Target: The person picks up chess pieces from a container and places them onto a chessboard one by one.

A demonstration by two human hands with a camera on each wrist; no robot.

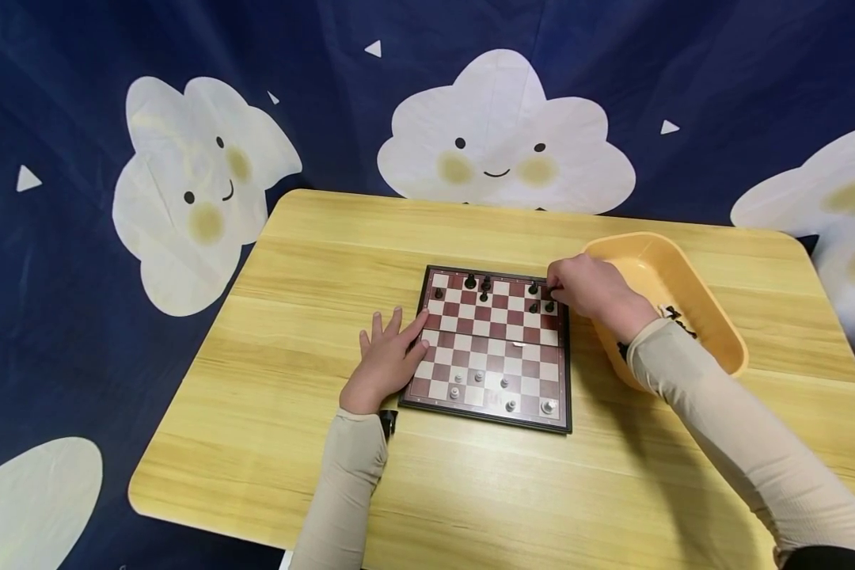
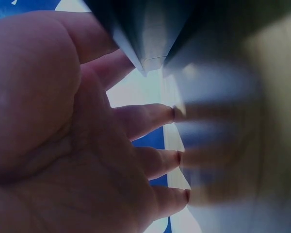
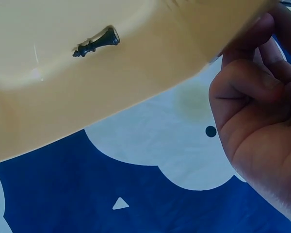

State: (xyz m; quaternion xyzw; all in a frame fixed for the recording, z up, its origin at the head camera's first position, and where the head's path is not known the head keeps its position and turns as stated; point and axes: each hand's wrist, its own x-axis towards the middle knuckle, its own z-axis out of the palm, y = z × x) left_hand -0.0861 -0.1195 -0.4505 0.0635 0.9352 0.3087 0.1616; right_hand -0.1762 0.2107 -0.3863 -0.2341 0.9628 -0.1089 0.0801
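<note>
A chessboard (image 1: 489, 340) with dark red and white squares lies on the table. My left hand (image 1: 383, 362) rests at its left edge with fingers spread; the left wrist view shows the straight fingers (image 2: 153, 162) and palm. Over the board's far right corner, my right hand (image 1: 594, 291) has its fingers curled and pinches a dark chess piece, mostly hidden by the fingertips. Several black pieces stand along the far side, among them a larger one (image 1: 470, 282) and a small one (image 1: 438, 293). Several white pieces, including one at the near right corner (image 1: 548, 406), stand on the near side.
A yellow plastic bin (image 1: 712, 317) stands right of the board, partly under my right forearm. Black and white pieces (image 1: 673, 313) lie inside it; the right wrist view shows one black chess piece (image 3: 97, 41) on its side. Beyond the wooden table (image 1: 271, 443) hangs a blue cloud-patterned cloth.
</note>
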